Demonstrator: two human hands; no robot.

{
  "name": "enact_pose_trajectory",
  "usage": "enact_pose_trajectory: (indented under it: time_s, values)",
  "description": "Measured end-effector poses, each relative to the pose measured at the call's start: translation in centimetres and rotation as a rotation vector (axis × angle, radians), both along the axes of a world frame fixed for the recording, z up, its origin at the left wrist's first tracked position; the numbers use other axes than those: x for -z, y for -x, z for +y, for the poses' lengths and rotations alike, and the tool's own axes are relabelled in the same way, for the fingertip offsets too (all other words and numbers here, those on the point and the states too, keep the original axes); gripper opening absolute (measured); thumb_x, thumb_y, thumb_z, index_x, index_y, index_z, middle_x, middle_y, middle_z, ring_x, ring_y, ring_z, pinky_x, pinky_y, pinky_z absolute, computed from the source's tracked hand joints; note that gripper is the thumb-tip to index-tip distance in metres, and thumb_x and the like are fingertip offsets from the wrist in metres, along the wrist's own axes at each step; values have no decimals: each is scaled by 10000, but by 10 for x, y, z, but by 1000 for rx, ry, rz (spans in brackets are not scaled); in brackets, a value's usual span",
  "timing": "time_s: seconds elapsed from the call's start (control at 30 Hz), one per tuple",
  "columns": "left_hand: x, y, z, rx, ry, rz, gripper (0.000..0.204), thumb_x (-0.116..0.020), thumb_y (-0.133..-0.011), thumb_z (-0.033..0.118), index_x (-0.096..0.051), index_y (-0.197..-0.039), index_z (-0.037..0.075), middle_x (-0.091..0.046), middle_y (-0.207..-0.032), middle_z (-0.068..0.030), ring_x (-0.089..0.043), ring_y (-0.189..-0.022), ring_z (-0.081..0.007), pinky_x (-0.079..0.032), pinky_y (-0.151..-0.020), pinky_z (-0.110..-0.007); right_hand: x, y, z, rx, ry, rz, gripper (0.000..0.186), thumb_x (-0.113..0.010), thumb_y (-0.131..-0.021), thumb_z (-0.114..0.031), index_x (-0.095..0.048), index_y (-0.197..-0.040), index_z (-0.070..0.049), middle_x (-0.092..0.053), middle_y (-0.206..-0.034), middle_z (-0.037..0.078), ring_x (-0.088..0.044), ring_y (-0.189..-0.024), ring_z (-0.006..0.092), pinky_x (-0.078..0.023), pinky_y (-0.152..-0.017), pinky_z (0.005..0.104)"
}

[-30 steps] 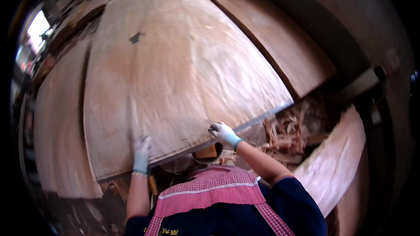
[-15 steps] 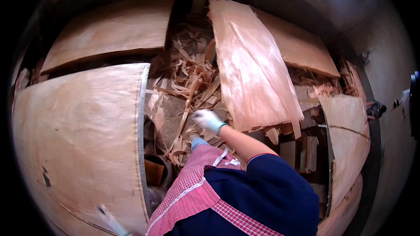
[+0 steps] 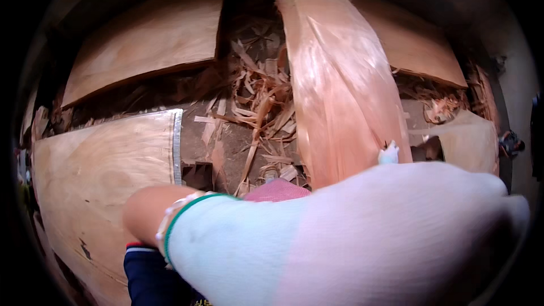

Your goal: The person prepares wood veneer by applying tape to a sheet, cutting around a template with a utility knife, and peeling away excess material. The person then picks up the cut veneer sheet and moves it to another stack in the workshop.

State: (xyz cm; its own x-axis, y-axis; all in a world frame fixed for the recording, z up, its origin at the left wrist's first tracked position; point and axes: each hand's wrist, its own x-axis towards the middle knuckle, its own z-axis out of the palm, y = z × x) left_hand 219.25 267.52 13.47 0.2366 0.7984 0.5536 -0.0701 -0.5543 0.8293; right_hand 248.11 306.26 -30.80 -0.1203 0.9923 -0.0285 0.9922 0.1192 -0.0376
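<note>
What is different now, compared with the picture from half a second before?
The left hand swung rightward across the foreground; the right hand moved right, to the pinkish veneer's right edge. Whether it grips cannot be told. The veneer and wood scraps look undisturbed.

The left hand (image 3: 408, 229), gloved, is raised across the front of the body, very near the head, pointing to the person's right. Left of it lie the gloved wrist (image 3: 232, 235) and bare left forearm (image 3: 148, 212). Just above the left hand in view and farther off, the gloved right hand (image 3: 389, 154) shows small, its forearm hidden. Neither hand's grip can be made out.
</note>
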Motion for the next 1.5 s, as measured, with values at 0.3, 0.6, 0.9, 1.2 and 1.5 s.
enact_pose_trajectory:
  time_s: [0.3,0.6,0.9,1.2,1.5]
  values:
    - [13,121,63,44,37,-240,343,-689,-866,264,-605,-1042,-18,-615,-917,-62,-559,-878,-125,-460,-773,-292,-31,47,23,-388,-439,332,122,-577,-902,-148,-644,-953,-60,-660,-942,138,-661,-875,359,-540,-724,464]
    - [241,265,118,-810,265,399,813,-830,-674,314,-432,-1322,25,-517,-1239,-211,-493,-1178,-381,-420,-956,-435,-178,337,-11,-912,145,389,231,-680,-755,-199,-671,-951,-77,-629,-830,135,-635,-823,365,-515,-707,452]
    - [274,446,116,-952,90,-20,610,-805,-662,145,-560,-1220,124,-602,-867,-116,-580,-810,-232,-465,-719,-359,-349,701,-137,-1893,-455,-577,129,-689,-719,-225,-684,-760,-103,-607,-713,92,-634,-747,325,-502,-635,429]
    - [228,650,9,-1366,-111,-318,309,-696,-805,103,-534,-1057,28,-549,-857,-46,-519,-789,-124,-424,-665,-277,-373,967,-298,-2412,-1151,-181,42,-648,-699,-135,-657,-657,-130,-578,-808,40,-611,-737,220,-489,-586,344]
    - [194,703,-206,-2615,-80,-364,206,-640,-907,244,-636,-820,57,-562,-680,17,-508,-611,-76,-457,-578,-290,-397,1068,-432,-2827,110,1106,290,-630,-782,45,-664,-1062,-23,-614,-1188,155,-653,-997,297,-533,-834,343]
